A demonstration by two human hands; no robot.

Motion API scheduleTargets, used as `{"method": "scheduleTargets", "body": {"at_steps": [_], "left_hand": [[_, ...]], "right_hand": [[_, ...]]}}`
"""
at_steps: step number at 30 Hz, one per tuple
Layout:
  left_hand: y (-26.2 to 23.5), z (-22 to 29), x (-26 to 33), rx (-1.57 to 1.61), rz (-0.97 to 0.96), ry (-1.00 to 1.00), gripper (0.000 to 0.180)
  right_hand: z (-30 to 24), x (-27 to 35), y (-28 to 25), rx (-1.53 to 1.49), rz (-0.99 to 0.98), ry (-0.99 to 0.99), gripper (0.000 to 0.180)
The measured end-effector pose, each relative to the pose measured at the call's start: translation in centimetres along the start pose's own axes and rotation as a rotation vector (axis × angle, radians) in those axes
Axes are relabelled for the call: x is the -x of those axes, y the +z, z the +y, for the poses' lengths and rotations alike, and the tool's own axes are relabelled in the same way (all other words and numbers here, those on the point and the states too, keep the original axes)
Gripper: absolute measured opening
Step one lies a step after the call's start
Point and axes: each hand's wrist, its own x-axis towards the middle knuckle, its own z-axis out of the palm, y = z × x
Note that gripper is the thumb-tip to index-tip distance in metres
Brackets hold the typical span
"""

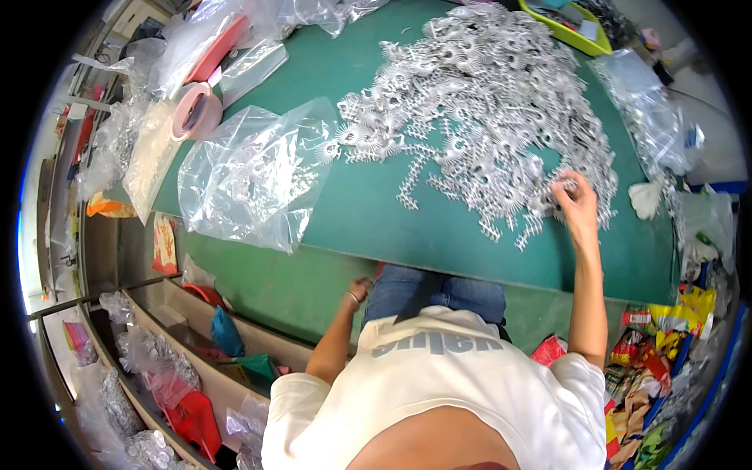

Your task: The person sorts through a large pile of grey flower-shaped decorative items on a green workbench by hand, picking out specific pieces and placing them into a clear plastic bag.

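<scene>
Pinching one finned metal part (565, 186) from the pile (486, 102), the right hand (576, 205) should lift cleanly. The left hand (360, 288) rests near, below the green surface (376, 211); its grip is unclear.

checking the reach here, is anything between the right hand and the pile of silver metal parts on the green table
Nothing visible: the right hand is already at the pile of metal parts, fingertips among the pieces at its near right edge.
</scene>
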Motion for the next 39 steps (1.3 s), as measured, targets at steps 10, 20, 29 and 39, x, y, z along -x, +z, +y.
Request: {"method": "scheduleTargets", "body": {"at_steps": [10, 20, 29, 39], "left_hand": [[6.1, 24.8, 24.3, -0.289, -0.295, 0.720, 0.019], [13.7, 23.8, 21.5, -1.230, 0.098, 0.681, 0.055], [9.4, 23.5, 20.6, -0.946, 0.356, 0.308, 0.039], [7.7, 25.8, 28.4, -1.405, 0.551, 0.139, 0.042]], "right_hand": [[1.5, 3.3, -1.8, 0.475, 0.130, -0.260, 0.032], [1.1, -2.1, 1.6, 0.681, 0.179, -0.558, 0.027], [1.2, -2.2, -0.2, 0.148, 0.050, -0.310, 0.016], [0.5, -0.3, -3.2, -0.086, 0.054, -0.262, 0.013]]}}
